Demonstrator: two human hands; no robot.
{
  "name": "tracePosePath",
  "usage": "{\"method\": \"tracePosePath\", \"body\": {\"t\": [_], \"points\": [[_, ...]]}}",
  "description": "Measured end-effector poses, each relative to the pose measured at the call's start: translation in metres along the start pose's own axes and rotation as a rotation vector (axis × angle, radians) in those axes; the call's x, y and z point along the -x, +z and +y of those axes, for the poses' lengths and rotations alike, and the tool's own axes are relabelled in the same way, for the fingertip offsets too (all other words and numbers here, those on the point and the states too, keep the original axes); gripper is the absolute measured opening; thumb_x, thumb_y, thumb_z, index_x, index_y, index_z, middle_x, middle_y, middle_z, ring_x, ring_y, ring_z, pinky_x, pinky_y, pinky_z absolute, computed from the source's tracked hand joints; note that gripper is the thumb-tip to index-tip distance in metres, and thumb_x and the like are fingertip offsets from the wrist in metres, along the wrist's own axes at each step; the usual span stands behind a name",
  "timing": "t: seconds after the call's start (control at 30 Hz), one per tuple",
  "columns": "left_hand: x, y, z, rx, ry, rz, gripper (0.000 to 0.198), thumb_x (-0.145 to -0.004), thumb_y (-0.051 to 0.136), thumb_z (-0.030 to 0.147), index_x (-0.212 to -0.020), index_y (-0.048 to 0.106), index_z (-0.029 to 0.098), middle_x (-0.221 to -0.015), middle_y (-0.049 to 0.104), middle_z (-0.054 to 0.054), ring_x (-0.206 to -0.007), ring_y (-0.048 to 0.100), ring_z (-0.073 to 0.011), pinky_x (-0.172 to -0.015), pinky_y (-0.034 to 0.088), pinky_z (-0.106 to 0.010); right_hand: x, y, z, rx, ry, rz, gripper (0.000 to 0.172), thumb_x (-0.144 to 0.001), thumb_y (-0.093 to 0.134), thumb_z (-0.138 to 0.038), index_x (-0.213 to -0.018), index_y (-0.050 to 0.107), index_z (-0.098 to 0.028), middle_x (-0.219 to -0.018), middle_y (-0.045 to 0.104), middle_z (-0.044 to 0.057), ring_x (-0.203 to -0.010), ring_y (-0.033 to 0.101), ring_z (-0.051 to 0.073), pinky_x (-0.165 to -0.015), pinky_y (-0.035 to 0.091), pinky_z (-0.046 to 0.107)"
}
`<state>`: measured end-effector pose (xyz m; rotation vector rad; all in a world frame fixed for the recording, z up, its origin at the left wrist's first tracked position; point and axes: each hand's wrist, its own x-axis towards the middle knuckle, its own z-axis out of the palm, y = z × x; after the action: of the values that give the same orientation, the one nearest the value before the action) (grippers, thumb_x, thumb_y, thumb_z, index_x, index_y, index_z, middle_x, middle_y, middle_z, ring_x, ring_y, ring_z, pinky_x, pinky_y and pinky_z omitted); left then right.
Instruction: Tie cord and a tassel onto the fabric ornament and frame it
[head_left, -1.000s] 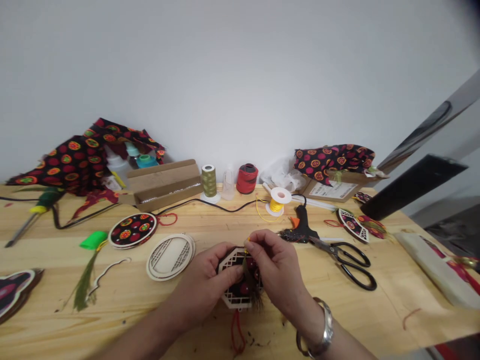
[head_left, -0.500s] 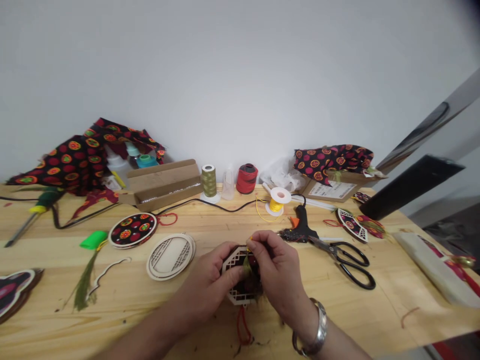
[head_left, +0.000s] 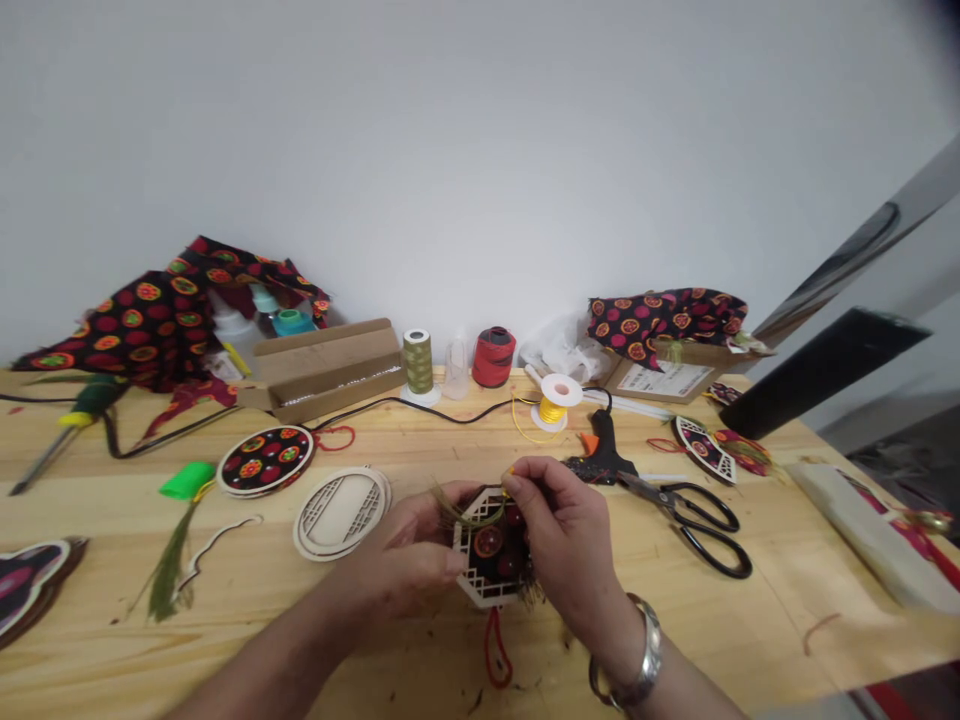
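At the front middle, an octagonal wooden-framed pendant (head_left: 495, 562) with dark patterned fabric and lattice corners is held just above the table, a red cord loop (head_left: 496, 655) hanging from its near edge. My left hand (head_left: 420, 540) grips its left side, thumb on the frame. My right hand (head_left: 562, 525) pinches a bit of yellow cord (head_left: 510, 474) at the pendant's far edge, thumb against forefinger. An olive-green tassel (head_left: 472, 518) lies across the upper part of the pendant, its strands reaching over my left fingers. A silver bracelet sits on my right wrist.
Black-handled scissors (head_left: 690, 515) and a glue gun (head_left: 606, 450) lie to the right. To the left are a round lattice piece (head_left: 341, 512), a round fabric pendant (head_left: 266, 460) and another green tassel (head_left: 172, 570). Spools, including yellow cord (head_left: 555, 405), stand behind, near boxes.
The tassel has swung from the pendant's middle to the upper left, uncovering the fabric. My left thumb has left the tassel and rests on the frame. The pendant shifted slightly right.
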<state>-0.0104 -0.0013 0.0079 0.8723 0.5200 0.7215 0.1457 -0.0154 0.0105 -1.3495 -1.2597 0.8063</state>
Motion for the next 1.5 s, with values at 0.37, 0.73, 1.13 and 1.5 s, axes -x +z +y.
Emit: {"method": "tracePosePath", "body": {"t": [0.37, 0.73, 1.13, 1.5], "points": [[-0.002, 0.006, -0.001, -0.259, 0.235, 0.534, 0.047, -0.066, 0.075, 0.031, -0.109, 0.062, 0.02, -0.12, 0.064, -0.009, -0.106, 0.061, -0.0256, -0.082, 0.052, -0.033, 0.006, 0.008, 0.001, 0.061, -0.088, -0.059, 0.011, -0.082, 0.054, -0.017, -0.074, 0.061, -0.021, -0.066, 0.06, -0.004, -0.06, 0.053, 0.009, -0.056, 0.042, 0.018], [0.002, 0.016, -0.001, -0.513, 0.11, 0.435, 0.026, -0.078, 0.063, 0.029, -0.103, 0.071, 0.026, -0.094, 0.075, 0.003, -0.09, 0.066, -0.0198, -0.076, 0.052, -0.025, 0.014, 0.017, 0.0, 0.066, -0.036, -0.083, 0.014, -0.084, 0.051, -0.018, -0.076, 0.063, -0.02, -0.068, 0.062, -0.002, -0.063, 0.055, 0.012, -0.058, 0.043, 0.021], [0.005, 0.015, -0.003, -0.672, 0.163, 0.439, 0.021, -0.08, 0.06, 0.025, -0.097, 0.073, 0.025, -0.084, 0.075, 0.004, -0.079, 0.065, -0.0165, -0.071, 0.049, -0.021, 0.01, 0.014, -0.009, 0.01, -0.047, -0.059, 0.014, -0.074, 0.059, -0.011, -0.062, 0.062, -0.018, -0.074, 0.055, 0.001, -0.07, 0.053, 0.013, -0.058, 0.043, 0.022], [0.004, 0.016, -0.001, -0.702, 0.141, 0.392, 0.017, -0.078, 0.061, 0.026, -0.088, 0.074, 0.023, -0.082, 0.075, 0.003, -0.077, 0.066, -0.0174, -0.068, 0.049, -0.022, 0.003, -0.002, -0.014, 0.226, -0.126, -0.107, 0.009, -0.07, 0.068, -0.014, -0.065, 0.069, -0.021, -0.068, 0.063, 0.001, -0.073, 0.055, 0.017, -0.069, 0.042, 0.031]]}}
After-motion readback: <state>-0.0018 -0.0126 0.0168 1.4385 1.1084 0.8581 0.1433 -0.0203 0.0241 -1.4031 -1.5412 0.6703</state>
